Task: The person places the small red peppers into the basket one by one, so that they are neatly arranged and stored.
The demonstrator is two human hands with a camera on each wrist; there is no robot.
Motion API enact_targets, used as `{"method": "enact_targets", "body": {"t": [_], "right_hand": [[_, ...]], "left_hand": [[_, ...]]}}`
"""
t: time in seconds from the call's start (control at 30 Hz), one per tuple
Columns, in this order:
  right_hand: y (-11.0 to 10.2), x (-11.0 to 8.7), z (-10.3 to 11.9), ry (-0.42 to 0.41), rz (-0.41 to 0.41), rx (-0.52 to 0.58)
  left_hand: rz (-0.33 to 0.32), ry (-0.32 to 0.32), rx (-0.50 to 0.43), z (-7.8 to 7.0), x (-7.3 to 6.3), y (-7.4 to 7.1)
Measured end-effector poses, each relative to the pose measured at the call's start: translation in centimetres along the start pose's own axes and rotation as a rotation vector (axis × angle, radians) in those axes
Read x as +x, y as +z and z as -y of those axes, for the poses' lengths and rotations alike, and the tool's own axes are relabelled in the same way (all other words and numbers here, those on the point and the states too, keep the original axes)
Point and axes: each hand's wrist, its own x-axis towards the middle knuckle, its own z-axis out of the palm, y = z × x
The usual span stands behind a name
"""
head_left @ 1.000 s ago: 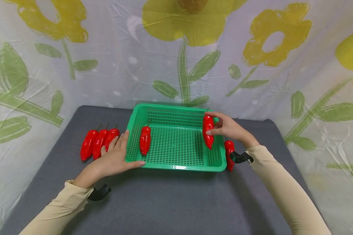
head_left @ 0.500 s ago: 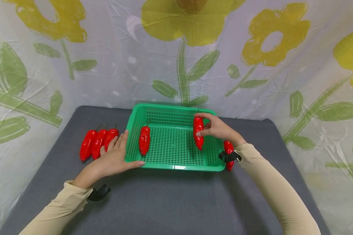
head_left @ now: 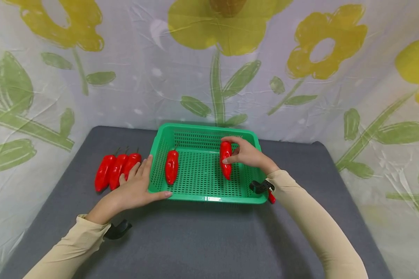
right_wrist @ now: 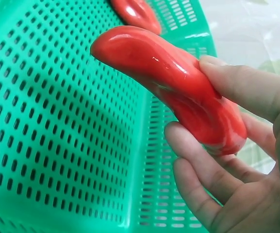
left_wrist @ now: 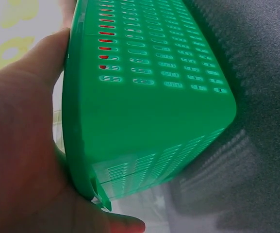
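Pinches a red chili pepper (head_left: 225, 161) between the thumb and fingers of the right hand (head_left: 248, 153), clamped from its far end to its middle. Holds it over the green perforated basket (head_left: 213, 199), just right of the middle, with the tip toward the near rim. Rests the left hand (head_left: 134, 186) against the basket's left side, with straight fingers spread apart and the thumb laid on the near rim by the corner. Has a second chili pepper (head_left: 172, 166) lying inside, near the left wall. Has three loose peppers (head_left: 117, 172) side by side on the grey surface (head_left: 195, 240) left of the basket, the closest partly covered by the left fingers, and one outlying pepper (head_left: 272, 197) just beside the right wall, mostly hidden behind the right wrist. Wears beige sleeves (head_left: 310, 215) and black wrist straps (head_left: 260, 186).
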Motion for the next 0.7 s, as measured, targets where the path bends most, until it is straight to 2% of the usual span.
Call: {"method": "enact_targets", "body": {"t": [0.7], "right_hand": [[1.6,2.3,-0.1,0.019,-0.029,0.025]], "left_hand": [[0.001,-0.006,0.007,-0.1,0.1,-0.1]]}}
